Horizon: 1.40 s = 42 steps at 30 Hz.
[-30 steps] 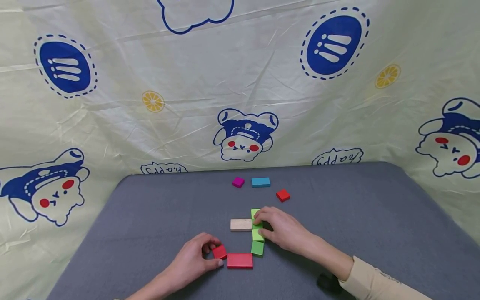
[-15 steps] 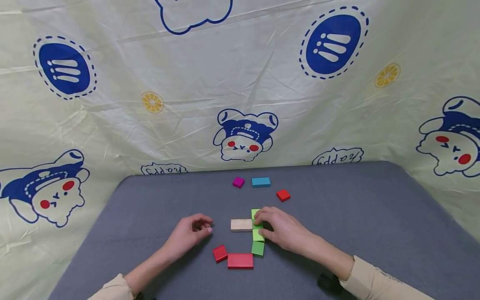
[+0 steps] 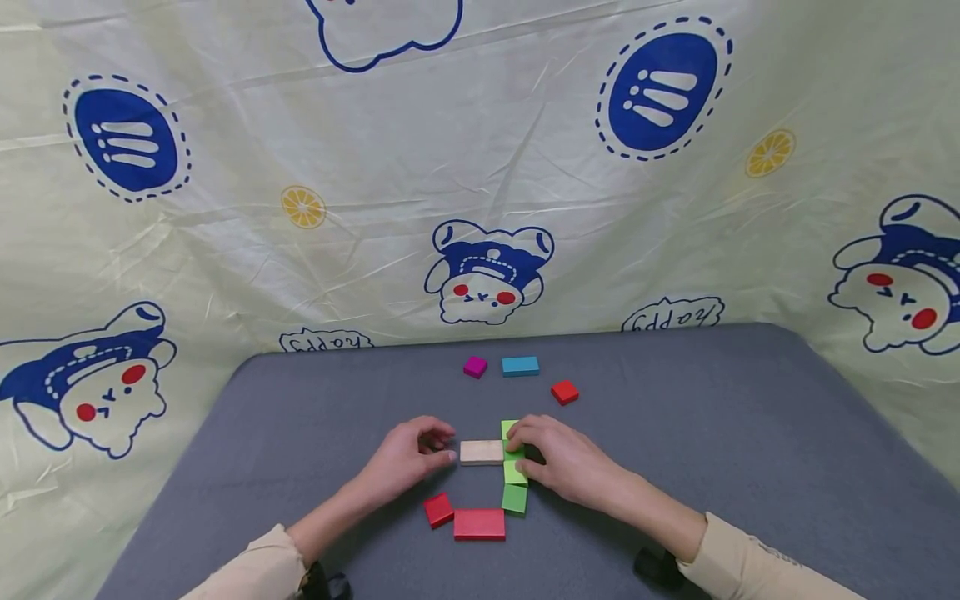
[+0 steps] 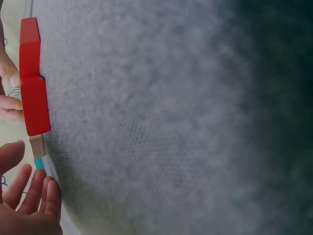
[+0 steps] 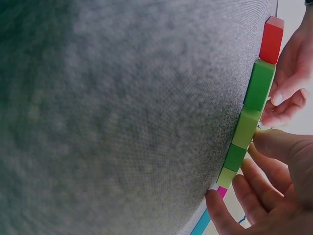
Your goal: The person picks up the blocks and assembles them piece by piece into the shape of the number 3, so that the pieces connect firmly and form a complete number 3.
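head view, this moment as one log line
left hand: holding nothing, beside wooden block; right hand: touching green block row; large red block: by row's near end; magenta block, blue block: farther back

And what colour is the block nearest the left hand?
That block is pale beige, like plain wood; the head view shows it best.

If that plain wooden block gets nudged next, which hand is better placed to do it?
Probably the left hand: it's just off the free end of the wooden block, while the right hand is at the row of green blocks.
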{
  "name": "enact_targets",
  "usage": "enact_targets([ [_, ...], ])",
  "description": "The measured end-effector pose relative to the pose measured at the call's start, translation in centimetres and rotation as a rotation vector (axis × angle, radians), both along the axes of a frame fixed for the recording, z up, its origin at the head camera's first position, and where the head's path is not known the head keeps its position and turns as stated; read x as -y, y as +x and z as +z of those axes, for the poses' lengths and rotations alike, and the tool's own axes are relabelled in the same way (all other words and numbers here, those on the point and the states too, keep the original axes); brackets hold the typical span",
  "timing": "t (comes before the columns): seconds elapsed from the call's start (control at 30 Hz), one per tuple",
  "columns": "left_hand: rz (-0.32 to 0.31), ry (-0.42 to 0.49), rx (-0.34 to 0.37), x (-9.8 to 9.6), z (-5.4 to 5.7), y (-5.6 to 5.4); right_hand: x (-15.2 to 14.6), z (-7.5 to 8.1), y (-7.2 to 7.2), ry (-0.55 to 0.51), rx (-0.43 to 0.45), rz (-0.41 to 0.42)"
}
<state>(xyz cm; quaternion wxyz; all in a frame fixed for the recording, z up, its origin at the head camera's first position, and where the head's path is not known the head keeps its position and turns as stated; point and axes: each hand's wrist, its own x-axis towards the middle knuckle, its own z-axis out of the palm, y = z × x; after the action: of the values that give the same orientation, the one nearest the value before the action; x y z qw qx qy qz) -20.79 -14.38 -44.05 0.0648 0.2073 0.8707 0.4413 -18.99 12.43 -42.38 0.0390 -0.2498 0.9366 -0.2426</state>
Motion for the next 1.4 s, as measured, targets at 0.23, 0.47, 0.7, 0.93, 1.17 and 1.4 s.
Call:
enact_targets([
  [0.23, -0.021, -0.014, 0.009, -0.7, -0.3, -0.3, -0.1, -0.1, 0.0, -0.003, 0.008, 0.002],
  [0.47, -0.061, -0.037, -0.027, -1.1, -0.3, -0.6, 0.1, 0.1, -0.1, 0.002, 0.002, 0.000],
  [0.7, -0.065, -0.038, -0.035, -1.2, -0.3, -0.5, 0.2, 0.2, -0.1, 0.020, -0.007, 0.003],
  [0.93, -0.072, -0.047, -0.047, -1.3, -0.3, -0.6, 0.3, 0.2, 0.0, 0.039, -0.048, 0.023],
  [1.17, -0.062, -0.059, -0.063, -1.3, -0.3, -0.6, 0.5, 0.3, -0.1, 0.068, -0.078, 0.036],
  [1.4, -0.060, -0.056, -0.060, -1.4, -0.3, -0.5, 0.5, 0.2, -0.1, 0.115, -0.123, 0.060],
])
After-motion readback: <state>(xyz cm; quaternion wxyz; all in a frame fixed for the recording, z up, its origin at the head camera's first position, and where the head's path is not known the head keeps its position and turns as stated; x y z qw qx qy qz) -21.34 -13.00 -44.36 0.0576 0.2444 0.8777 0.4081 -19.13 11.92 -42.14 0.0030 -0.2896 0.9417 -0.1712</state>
